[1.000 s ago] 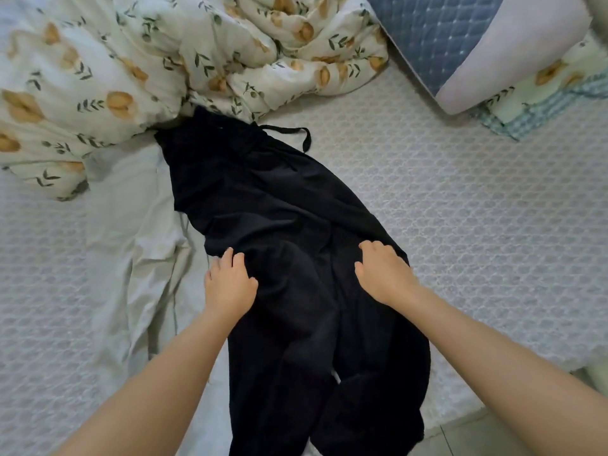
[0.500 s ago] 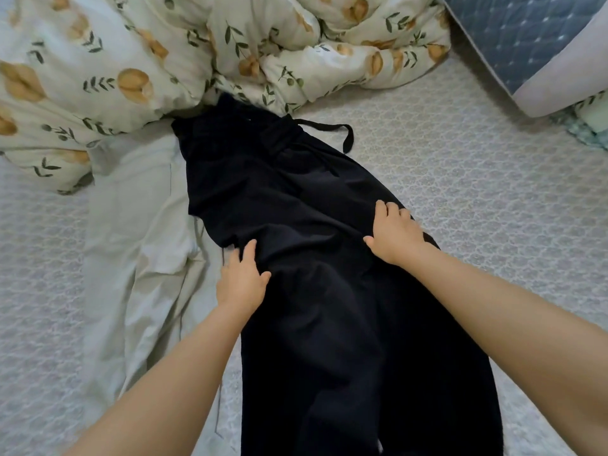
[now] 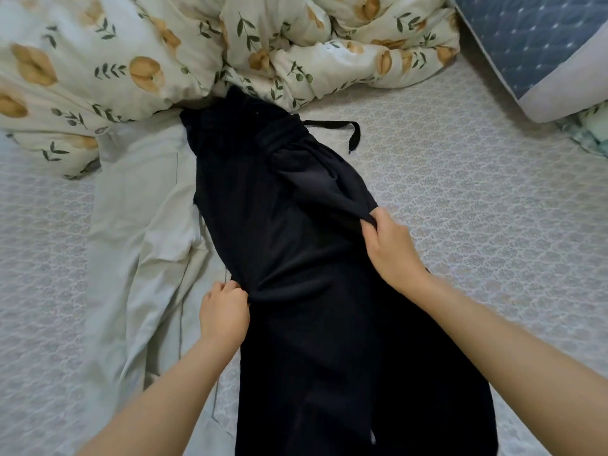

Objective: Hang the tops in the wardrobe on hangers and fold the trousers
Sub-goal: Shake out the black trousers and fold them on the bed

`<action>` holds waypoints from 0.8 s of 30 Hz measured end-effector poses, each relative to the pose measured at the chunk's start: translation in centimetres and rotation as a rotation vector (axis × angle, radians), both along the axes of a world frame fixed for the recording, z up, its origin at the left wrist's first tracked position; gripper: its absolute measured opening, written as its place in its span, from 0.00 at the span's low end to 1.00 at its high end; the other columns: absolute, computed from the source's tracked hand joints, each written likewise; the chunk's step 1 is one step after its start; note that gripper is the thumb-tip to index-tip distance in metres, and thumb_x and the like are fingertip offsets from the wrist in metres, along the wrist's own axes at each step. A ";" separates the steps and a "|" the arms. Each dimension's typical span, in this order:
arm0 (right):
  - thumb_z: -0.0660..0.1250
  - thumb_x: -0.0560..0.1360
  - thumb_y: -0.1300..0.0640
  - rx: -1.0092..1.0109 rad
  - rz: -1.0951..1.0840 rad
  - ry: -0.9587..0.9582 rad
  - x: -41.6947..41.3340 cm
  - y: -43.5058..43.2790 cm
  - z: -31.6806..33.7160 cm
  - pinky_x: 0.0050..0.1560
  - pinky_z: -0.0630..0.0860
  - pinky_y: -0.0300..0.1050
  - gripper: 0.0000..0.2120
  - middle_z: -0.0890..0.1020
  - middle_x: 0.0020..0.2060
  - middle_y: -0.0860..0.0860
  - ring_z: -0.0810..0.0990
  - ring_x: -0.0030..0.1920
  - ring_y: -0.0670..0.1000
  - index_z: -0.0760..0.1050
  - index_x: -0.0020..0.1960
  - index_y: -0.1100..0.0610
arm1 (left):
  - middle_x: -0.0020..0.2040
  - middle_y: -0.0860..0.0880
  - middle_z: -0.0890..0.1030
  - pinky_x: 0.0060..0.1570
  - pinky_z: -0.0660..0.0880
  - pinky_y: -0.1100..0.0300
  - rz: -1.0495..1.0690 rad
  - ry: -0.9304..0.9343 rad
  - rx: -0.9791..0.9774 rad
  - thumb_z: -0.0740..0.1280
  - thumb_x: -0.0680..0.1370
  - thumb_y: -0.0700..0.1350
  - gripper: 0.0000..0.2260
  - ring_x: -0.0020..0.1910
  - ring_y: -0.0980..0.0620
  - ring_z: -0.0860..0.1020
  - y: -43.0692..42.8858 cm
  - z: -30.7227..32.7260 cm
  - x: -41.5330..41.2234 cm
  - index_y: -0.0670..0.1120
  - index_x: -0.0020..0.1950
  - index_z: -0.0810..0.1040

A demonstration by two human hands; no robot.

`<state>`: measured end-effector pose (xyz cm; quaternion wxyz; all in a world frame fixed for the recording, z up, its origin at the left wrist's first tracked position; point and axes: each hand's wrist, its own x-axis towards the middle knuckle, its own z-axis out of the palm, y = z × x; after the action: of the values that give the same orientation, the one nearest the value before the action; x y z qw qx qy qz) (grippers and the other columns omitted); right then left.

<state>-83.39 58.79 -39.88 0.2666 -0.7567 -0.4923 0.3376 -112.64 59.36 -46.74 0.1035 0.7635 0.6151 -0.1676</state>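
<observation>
Just one pair of black trousers (image 3: 289, 245): left hand (image 3: 223, 315) and right hand (image 3: 391, 248) pinch its edges with fingers.

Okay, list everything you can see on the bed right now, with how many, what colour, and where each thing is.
black trousers: one, black, laid lengthwise in the middle of the bed, waistband at the far end
drawstring: one, black, trailing right from the waistband
pale garment: one, off-white, creased, left of the black trousers and partly under them
duvet: one, cream with orange flowers and green leaves, bunched along the far side
mattress cover: one, light grey, quilted, under everything
pillow: one, blue quilted top with a pale side, far right corner
left hand: one, grips the left edge of the black trousers
right hand: one, pinches their right edge
</observation>
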 end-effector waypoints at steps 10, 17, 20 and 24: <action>0.59 0.81 0.49 0.114 0.208 0.081 -7.4 -9.2 7.3 0.40 0.76 0.55 0.08 0.80 0.33 0.50 0.78 0.35 0.54 0.74 0.56 0.48 | 0.43 0.49 0.82 0.44 0.75 0.56 0.656 -0.765 -0.426 0.59 0.83 0.49 0.14 0.43 0.50 0.80 -1.6 9.2 3.0 0.45 0.47 0.81; 0.58 0.82 0.46 0.082 0.310 0.087 -9.1 -15.4 12.8 0.40 0.76 0.55 0.09 0.80 0.33 0.52 0.78 0.34 0.53 0.73 0.54 0.49 | 0.59 0.46 0.82 0.54 0.79 0.50 1.165 -1.415 -0.609 0.65 0.79 0.60 0.21 0.55 0.45 0.82 -2.2 16.8 5.4 0.46 0.64 0.76; 0.60 0.82 0.50 0.091 0.290 0.110 -8.9 -17.6 15.3 0.37 0.74 0.51 0.09 0.76 0.29 0.50 0.74 0.30 0.51 0.74 0.46 0.50 | 0.60 0.47 0.81 0.58 0.76 0.43 1.172 -1.325 -0.653 0.69 0.69 0.69 0.33 0.56 0.45 0.81 -2.7 19.1 4.9 0.49 0.66 0.74; 0.61 0.82 0.51 0.082 0.337 0.071 -8.8 -20.0 18.2 0.35 0.71 0.47 0.13 0.72 0.28 0.47 0.69 0.30 0.49 0.67 0.38 0.51 | 0.58 0.49 0.82 0.66 0.66 0.34 1.117 -1.059 -0.659 0.76 0.68 0.60 0.27 0.51 0.51 0.82 -4.0 21.5 5.0 0.48 0.59 0.72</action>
<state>-92.23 38.82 -21.66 0.2542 -0.6395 -0.6158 0.3837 -107.65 55.38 -25.22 0.6644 0.2550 0.6925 0.1180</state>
